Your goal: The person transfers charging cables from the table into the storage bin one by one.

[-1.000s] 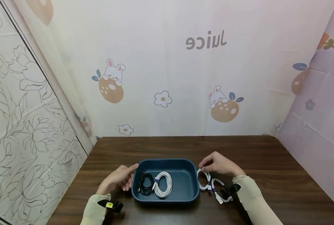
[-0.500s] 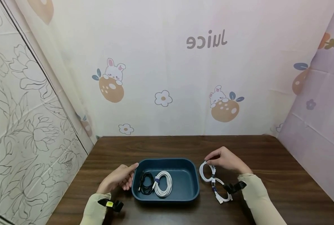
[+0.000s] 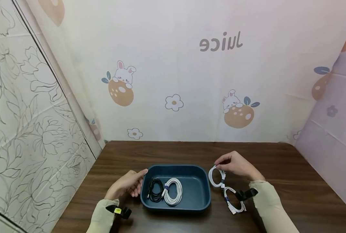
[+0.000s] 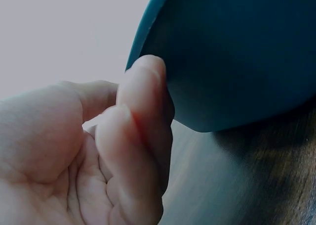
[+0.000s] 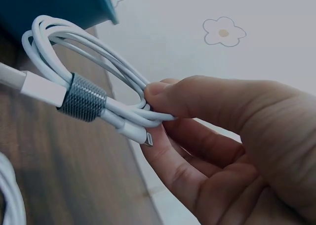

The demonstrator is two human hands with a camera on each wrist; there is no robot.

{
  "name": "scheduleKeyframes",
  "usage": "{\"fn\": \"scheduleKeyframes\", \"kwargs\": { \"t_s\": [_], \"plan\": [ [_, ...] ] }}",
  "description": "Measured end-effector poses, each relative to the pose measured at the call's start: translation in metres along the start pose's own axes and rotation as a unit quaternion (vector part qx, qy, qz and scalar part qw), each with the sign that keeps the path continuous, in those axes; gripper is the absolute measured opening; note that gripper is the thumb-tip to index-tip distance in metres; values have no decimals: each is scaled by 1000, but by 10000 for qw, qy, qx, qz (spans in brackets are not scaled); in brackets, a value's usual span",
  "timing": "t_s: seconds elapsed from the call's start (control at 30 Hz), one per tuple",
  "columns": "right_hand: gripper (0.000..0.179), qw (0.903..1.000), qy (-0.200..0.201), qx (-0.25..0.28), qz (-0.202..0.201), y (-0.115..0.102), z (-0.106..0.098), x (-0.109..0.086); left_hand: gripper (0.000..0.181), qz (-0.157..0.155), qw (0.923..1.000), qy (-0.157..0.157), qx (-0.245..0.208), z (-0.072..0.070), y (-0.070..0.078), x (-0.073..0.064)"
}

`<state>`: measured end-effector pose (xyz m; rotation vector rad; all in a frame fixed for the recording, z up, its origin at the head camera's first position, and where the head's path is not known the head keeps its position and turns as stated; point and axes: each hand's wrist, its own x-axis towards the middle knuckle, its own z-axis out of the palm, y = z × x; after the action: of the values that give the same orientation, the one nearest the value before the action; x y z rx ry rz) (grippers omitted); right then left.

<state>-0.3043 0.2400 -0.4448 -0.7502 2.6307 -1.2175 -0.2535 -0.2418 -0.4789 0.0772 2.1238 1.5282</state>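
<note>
My left hand (image 3: 129,183) grips the left side of a dark blue tray (image 3: 176,209), thumb at the rim and fingers curled against the outer wall. Between thumb and fingers, my right hand (image 3: 240,165) pinches a coiled white charging cable (image 5: 42,89) by its loop, just right of the tray. A dark grey strap (image 5: 84,99) binds this coil, and a small metal-tipped plug shows beside the fingertips. Inside the tray lie a coiled black cable (image 3: 155,198) and a thicker white cable coil (image 3: 179,191) with a blue tie.
Another white cable coil (image 3: 232,209) lies on the brown wooden table (image 3: 277,181), below the pinched one and partly behind the right wrist camera. A printed curtain (image 3: 173,71) hangs along the table's back edge.
My right hand has drawn the white charging cable slightly up and right from the tray's edge, then hardly moves. The left hand stays on the tray. The head view has shifted a little.
</note>
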Motion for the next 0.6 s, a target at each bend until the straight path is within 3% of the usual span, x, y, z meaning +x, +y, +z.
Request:
{"fn": "scheduleKeyframes", "kwargs": {
  "t_s": [0.6],
  "plan": [
    [16, 9991, 284, -295, 54, -22, -24, 14, 66, 51, 10000, -14, 10, -2, -2, 3]
  ]
}}
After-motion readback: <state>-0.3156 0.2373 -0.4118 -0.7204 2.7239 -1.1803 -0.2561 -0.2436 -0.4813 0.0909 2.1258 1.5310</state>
